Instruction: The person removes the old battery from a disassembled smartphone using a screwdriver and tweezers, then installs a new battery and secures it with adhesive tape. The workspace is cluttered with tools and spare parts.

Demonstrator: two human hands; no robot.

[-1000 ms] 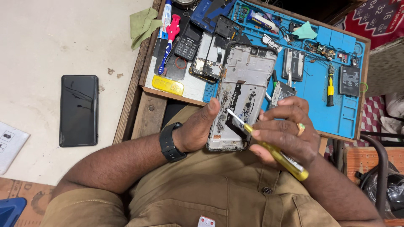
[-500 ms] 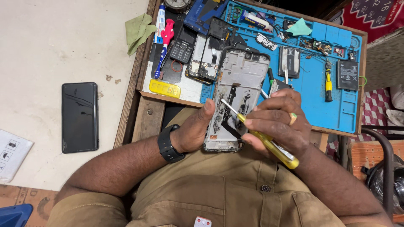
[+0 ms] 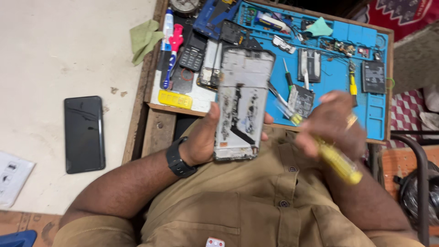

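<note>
A white paper sheet with dark icons [image 3: 13, 177] is lying cut off at the left edge of the pale surface [image 3: 68, 55], beside a black glossy rectangular smartphone [image 3: 84, 134]. The left hand [image 3: 208, 137], its fingers grasping an opened grey phone frame with exposed innards [image 3: 242, 105], is holding it above the blue rubber repair mat [image 3: 334, 77]. The right hand [image 3: 331, 126], fingers clenched around a yellow-handled screwdriver [image 3: 327, 153], has drawn away from the frame since half a second earlier; it is blurred, its tip hard to make out.
</note>
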